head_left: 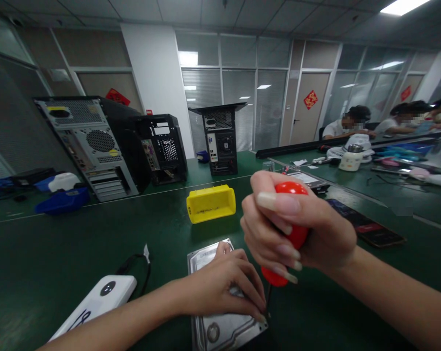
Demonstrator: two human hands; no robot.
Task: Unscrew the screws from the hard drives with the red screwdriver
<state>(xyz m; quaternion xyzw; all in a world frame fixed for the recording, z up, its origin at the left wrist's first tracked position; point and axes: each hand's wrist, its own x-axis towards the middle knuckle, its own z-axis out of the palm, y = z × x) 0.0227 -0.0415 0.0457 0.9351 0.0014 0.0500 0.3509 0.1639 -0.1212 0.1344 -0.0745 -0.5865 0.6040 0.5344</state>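
Observation:
A silver hard drive (206,324) lies on the green table right in front of me. My left hand (231,282) is laid across it, fingers bent over its right side and holding it down. My right hand (297,229) is closed around the red handle of a screwdriver (295,235), held upright above the drive. The screwdriver's thin dark shaft runs down to the drive's lower right corner, beside my left fingertips. Whether its tip sits in a screw is too small to tell. Beyond the drive stands a yellow bin (211,202) with small dark pieces inside.
A white device with a black cable (99,302) lies at left. Computer cases (92,146) and a blue bin (63,201) stand further back. To the right are a phone (367,224), another drive (308,180) and a white jar (350,160). Several people sit at the far right.

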